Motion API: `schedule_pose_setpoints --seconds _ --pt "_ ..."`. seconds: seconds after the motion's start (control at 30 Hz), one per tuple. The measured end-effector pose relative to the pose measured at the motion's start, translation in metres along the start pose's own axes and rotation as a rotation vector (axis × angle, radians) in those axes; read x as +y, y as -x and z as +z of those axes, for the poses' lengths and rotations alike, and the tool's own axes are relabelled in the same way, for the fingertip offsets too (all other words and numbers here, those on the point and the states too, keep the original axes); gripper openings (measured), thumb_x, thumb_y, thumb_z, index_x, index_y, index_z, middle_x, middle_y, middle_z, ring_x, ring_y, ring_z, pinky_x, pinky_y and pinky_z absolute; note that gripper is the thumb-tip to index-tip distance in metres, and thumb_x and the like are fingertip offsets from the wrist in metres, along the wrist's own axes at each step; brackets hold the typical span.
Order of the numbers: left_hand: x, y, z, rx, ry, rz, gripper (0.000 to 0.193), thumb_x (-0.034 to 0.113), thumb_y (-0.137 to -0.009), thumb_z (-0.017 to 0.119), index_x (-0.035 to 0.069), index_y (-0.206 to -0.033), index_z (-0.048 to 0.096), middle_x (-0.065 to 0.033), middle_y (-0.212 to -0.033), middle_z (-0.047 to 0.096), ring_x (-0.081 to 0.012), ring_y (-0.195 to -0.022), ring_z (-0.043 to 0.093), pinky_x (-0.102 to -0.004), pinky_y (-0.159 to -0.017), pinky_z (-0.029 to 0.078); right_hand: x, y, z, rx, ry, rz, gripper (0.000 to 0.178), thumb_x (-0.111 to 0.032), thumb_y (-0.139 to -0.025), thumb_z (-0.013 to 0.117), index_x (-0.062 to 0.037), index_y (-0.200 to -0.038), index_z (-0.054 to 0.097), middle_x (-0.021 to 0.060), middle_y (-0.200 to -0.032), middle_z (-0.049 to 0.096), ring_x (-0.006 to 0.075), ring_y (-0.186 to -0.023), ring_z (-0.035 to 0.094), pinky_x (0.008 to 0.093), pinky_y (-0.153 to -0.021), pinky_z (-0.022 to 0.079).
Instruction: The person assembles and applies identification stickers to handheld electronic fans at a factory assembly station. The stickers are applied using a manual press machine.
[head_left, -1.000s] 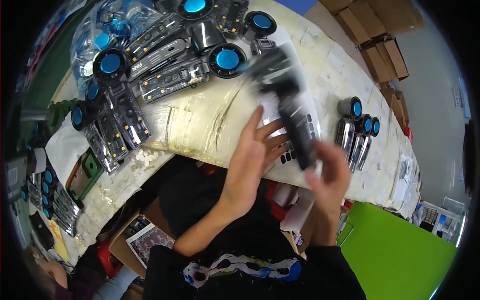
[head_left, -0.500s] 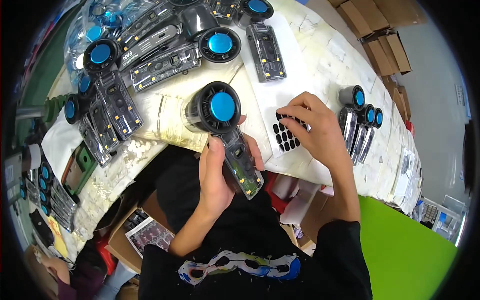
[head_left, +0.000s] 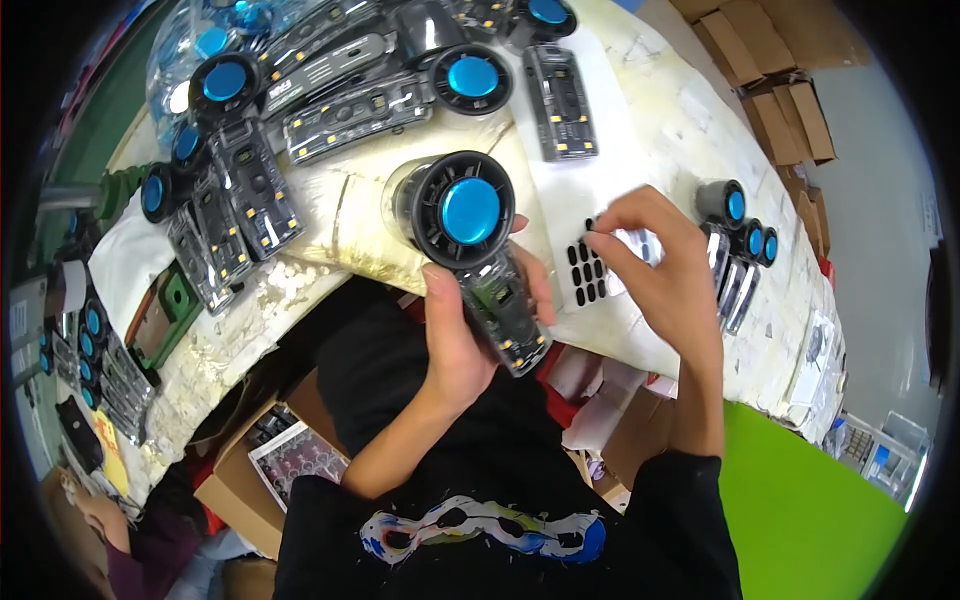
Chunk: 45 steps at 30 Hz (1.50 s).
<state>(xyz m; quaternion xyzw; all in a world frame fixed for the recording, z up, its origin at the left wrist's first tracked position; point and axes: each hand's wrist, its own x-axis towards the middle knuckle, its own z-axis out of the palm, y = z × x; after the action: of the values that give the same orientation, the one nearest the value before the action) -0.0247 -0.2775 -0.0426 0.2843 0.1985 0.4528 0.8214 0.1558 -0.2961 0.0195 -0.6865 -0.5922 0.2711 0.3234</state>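
My left hand is wrapped around the clear-and-dark handle of a handheld fan, whose round black head with a blue centre is turned up. To its right lies a white sheet of black oval stickers, several of them in rows. At the sheet's far edge my right hand pinches thumb and forefinger together on a small black oval sticker. The other fingers are curled, and this hand covers part of the sheet. Beyond the sheet, another fan rests on white paper.
Several fans lie piled at the back left, beside clear plastic bags. A small group of fans lies at the right. Cardboard boxes stand at the far right. Another person's hand shows at the lower left.
The view has shifted slightly, so the table things sit further right. My right hand's pinch has drawn back a little over the stickers. The fan in my left hand has come slightly closer.
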Motion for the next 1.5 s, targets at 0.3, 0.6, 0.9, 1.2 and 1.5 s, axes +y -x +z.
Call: schedule_pose_setpoints --seconds 0.3,0.6,0.9,1.2,1.5 --pt "-0.006 -0.002 0.0 0.018 -0.114 0.083 0.094 0.08 -0.086 0.033 0.0 -0.135 0.038 -0.0078 -0.097 0.054 -0.0155 -0.085 0.055 -0.0292 -0.075 0.044 -0.052 0.032 0.029 -0.024 -0.551 0.312 0.007 -0.003 -0.086 0.065 0.0005 -0.09 0.06 0.0008 -0.081 0.058 0.0085 -0.074 0.05 0.0236 -0.071 0.042" --pt "-0.008 0.001 0.006 0.145 -0.161 0.142 0.095 0.082 -0.086 0.02 0.001 -0.127 0.046 -0.0117 -0.096 0.056 -0.0174 -0.087 0.053 -0.0309 -0.078 0.043 -0.056 0.027 0.033 -0.096 -0.52 0.309 0.005 -0.001 -0.086 0.063 0.001 -0.087 0.058 -0.0004 -0.08 0.056 0.0068 -0.076 0.052 0.0222 -0.077 0.041" --pt "-0.009 0.001 0.008 0.151 -0.165 0.153 0.098 0.085 -0.083 0.017 0.002 -0.126 0.046 -0.0112 -0.094 0.056 -0.0165 -0.084 0.051 -0.0301 -0.074 0.042 -0.054 0.03 0.038 -0.061 -0.524 0.29 0.006 -0.001 -0.086 0.063 0.0008 -0.086 0.057 -0.0007 -0.079 0.054 0.007 -0.076 0.05 0.0224 -0.078 0.041" --pt "-0.011 0.003 0.016 0.257 -0.128 0.173 0.097 0.085 -0.083 0.019 0.001 -0.124 0.046 -0.0107 -0.094 0.054 -0.0161 -0.082 0.05 -0.0301 -0.071 0.042 -0.061 0.034 0.045 0.01 -0.528 0.301 0.008 -0.001 -0.086 0.064 0.0001 -0.086 0.057 -0.0018 -0.077 0.051 0.0064 -0.074 0.047 0.0212 -0.074 0.04" --pt "-0.011 0.003 0.007 0.132 0.087 0.18 0.098 0.083 -0.084 0.027 -0.005 -0.125 0.048 -0.0108 -0.091 0.056 -0.0152 -0.08 0.054 -0.0285 -0.068 0.045 -0.048 0.043 0.063 0.185 -0.381 0.057 0.013 -0.001 -0.084 0.07 -0.0016 -0.086 0.058 0.0022 -0.077 0.054 0.0087 -0.069 0.053 0.0233 -0.063 0.042"
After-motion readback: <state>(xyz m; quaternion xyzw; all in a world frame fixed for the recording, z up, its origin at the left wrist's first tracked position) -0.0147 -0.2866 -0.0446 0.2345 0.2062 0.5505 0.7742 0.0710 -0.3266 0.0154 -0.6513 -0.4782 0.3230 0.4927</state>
